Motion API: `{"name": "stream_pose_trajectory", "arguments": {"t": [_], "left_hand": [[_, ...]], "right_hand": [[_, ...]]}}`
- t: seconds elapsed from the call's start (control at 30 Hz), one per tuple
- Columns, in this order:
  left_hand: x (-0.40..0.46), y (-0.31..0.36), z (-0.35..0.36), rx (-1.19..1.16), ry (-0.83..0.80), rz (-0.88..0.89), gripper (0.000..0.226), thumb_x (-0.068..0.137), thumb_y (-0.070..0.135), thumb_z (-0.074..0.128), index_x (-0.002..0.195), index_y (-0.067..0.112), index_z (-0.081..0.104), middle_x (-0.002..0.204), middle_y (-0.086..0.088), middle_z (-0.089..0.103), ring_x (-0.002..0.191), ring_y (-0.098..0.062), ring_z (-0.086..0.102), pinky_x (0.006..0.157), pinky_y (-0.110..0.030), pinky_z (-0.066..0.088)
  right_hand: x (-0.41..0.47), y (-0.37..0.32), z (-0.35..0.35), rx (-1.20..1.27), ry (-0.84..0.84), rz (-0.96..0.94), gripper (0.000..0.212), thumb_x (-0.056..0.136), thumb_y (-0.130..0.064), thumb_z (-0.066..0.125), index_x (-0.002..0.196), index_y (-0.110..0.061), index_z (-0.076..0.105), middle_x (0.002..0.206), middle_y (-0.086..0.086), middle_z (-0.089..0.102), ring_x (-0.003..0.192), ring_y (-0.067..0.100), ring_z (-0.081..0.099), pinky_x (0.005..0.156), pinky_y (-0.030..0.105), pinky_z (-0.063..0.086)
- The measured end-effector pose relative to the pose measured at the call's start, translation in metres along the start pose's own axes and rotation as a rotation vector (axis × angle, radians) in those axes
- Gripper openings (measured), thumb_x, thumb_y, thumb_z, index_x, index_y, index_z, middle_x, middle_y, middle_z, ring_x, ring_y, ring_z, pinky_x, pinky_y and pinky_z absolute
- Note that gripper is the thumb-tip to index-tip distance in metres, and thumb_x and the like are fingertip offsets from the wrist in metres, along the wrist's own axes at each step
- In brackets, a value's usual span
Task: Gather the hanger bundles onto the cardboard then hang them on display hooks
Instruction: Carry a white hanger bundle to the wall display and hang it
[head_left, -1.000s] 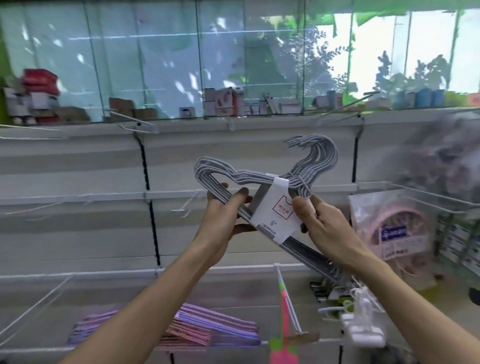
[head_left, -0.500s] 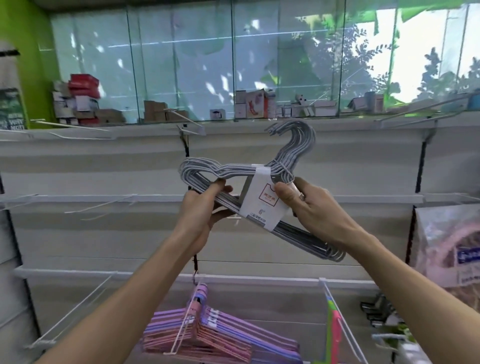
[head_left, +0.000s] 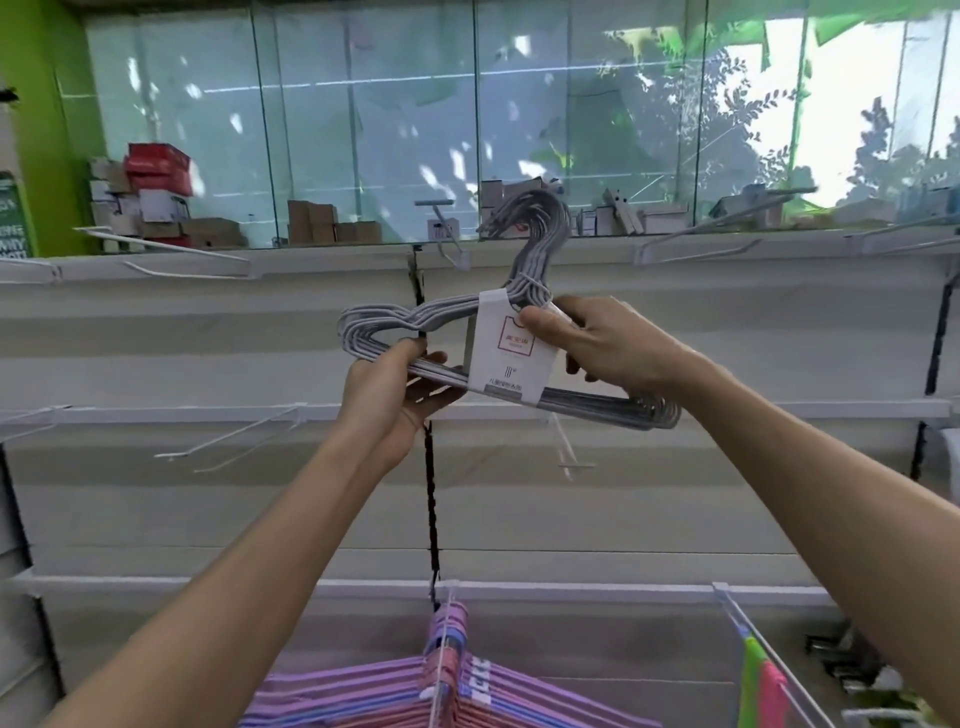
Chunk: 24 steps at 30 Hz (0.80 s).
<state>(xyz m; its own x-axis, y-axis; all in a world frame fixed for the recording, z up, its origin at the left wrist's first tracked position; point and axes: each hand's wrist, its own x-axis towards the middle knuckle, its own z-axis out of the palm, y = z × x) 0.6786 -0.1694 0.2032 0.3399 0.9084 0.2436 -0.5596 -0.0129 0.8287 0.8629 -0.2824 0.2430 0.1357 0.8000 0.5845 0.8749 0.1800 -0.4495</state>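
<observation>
I hold a grey hanger bundle with a white paper label up in front of the white display wall. My left hand grips its lower bar near the left corner. My right hand pinches the bundle at the label, thumb on the paper. The bundle's hooks reach up to the top rail, close to a white display hook sticking out there. Whether they touch it I cannot tell. No cardboard is in view.
Pink and purple hanger bundles hang on a hook at the bottom centre. Several bare white hooks jut from the wall rails. Boxes stand on the top shelf before the window. Green and pink items hang at the lower right.
Both hands have raised the grey bundle and turned it more level, its hooks now up at the top rail. My view has swung left; the packaged goods on the right have left the frame.
</observation>
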Motion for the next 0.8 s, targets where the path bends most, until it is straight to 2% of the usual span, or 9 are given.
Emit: {"name": "stream_pose_trajectory", "arguments": {"t": [0.03,0.23,0.33,0.43,0.6,0.7,0.8], "left_hand": [[0.007,0.002,-0.004,-0.017,-0.003,-0.021,0.014,0.097,0.004,0.053,0.085,-0.001,0.056,0.1,-0.026,0.061,0.076,-0.035,0.066,0.066,-0.05,0.062],[0.049,0.006,-0.016,-0.079,-0.057,-0.141,0.006,0.098,0.005,0.053,0.096,0.0,0.057,0.106,-0.027,0.058,0.082,-0.039,0.065,0.058,-0.054,0.06],[0.066,0.007,-0.013,-0.06,-0.072,-0.154,0.007,0.098,0.005,0.053,0.095,0.0,0.057,0.107,-0.027,0.058,0.08,-0.038,0.065,0.056,-0.053,0.06],[0.081,0.008,-0.008,-0.045,-0.088,-0.158,0.008,0.098,0.006,0.053,0.092,0.001,0.056,0.105,-0.025,0.057,0.081,-0.037,0.065,0.058,-0.053,0.061],[0.097,0.007,-0.001,-0.077,-0.084,-0.16,0.01,0.1,0.006,0.051,0.092,0.001,0.054,0.105,-0.024,0.056,0.087,-0.038,0.064,0.07,-0.056,0.056],[0.108,0.008,0.002,-0.086,-0.074,-0.152,0.012,0.1,0.006,0.05,0.09,0.001,0.053,0.112,-0.026,0.055,0.099,-0.043,0.06,0.069,-0.054,0.054],[0.119,0.007,0.005,-0.097,-0.076,-0.137,0.013,0.1,0.006,0.05,0.089,0.001,0.053,0.111,-0.026,0.055,0.1,-0.042,0.061,0.069,-0.055,0.055]], "right_hand": [[0.008,-0.001,0.004,0.002,-0.012,0.01,0.06,0.079,-0.078,0.04,0.098,-0.027,0.065,0.092,-0.002,0.071,0.07,0.015,0.063,0.055,0.023,0.053],[0.046,0.005,0.016,-0.04,-0.043,0.052,0.064,0.081,-0.077,0.041,0.106,-0.024,0.065,0.098,0.0,0.071,0.072,0.015,0.065,0.063,0.037,0.058],[0.057,0.012,0.018,-0.049,-0.028,0.071,0.055,0.09,-0.071,0.042,0.108,-0.024,0.065,0.099,-0.001,0.07,0.073,0.016,0.065,0.067,0.041,0.059],[0.067,0.018,0.017,-0.043,-0.022,0.09,0.049,0.094,-0.067,0.042,0.106,-0.026,0.065,0.097,-0.004,0.07,0.074,0.018,0.065,0.068,0.041,0.06],[0.087,0.022,0.012,-0.056,-0.04,0.053,0.042,0.095,-0.065,0.042,0.099,-0.029,0.064,0.096,-0.007,0.069,0.073,0.018,0.066,0.064,0.036,0.059],[0.102,0.026,0.009,-0.072,-0.056,0.042,0.047,0.095,-0.066,0.042,0.104,-0.026,0.065,0.098,-0.005,0.069,0.074,0.018,0.066,0.065,0.037,0.059],[0.119,0.031,0.007,-0.085,-0.072,0.033,0.053,0.093,-0.067,0.042,0.109,-0.022,0.065,0.1,-0.004,0.068,0.075,0.018,0.068,0.066,0.038,0.06]]}}
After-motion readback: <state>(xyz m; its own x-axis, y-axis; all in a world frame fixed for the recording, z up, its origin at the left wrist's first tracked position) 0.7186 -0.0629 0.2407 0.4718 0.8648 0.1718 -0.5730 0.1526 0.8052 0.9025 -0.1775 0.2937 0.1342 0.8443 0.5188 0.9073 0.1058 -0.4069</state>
